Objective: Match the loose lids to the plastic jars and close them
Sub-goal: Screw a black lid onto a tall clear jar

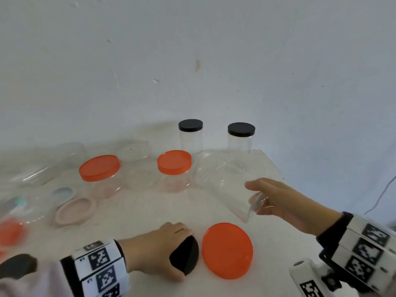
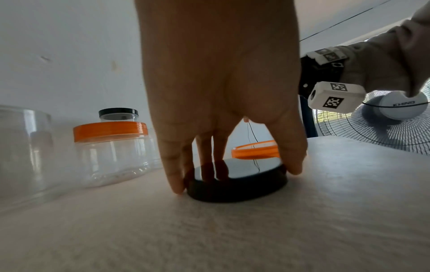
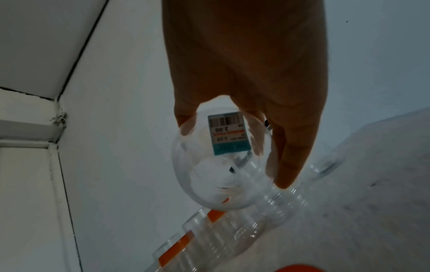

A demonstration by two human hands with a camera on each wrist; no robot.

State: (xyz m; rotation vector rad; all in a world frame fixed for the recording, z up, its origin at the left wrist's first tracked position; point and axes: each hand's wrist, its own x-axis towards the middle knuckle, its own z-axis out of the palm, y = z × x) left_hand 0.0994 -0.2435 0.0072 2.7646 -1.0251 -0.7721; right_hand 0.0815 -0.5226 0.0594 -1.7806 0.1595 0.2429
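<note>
My left hand (image 1: 162, 251) grips a loose black lid (image 1: 185, 257) flat on the table near the front; in the left wrist view its fingertips (image 2: 177, 185) curl round the black lid's (image 2: 237, 185) rim. A loose orange lid (image 1: 227, 250) lies just right of it. My right hand (image 1: 276, 202) holds a clear lidless jar (image 1: 222, 181) by its base, tilted above the table with its mouth pointing away; the right wrist view shows the jar's bottom (image 3: 223, 165) with a price sticker (image 3: 229, 133) between my fingers (image 3: 291, 162).
Two orange-lidded jars (image 1: 99, 168) (image 1: 174, 162) stand mid-table, two black-lidded jars (image 1: 190, 125) (image 1: 241, 129) at the back by the wall. Clear open jars, a pink lid (image 1: 75, 211) and blurred lids lie left. The table edge (image 1: 285, 179) runs close on the right. A fan (image 2: 391, 127) stands beyond.
</note>
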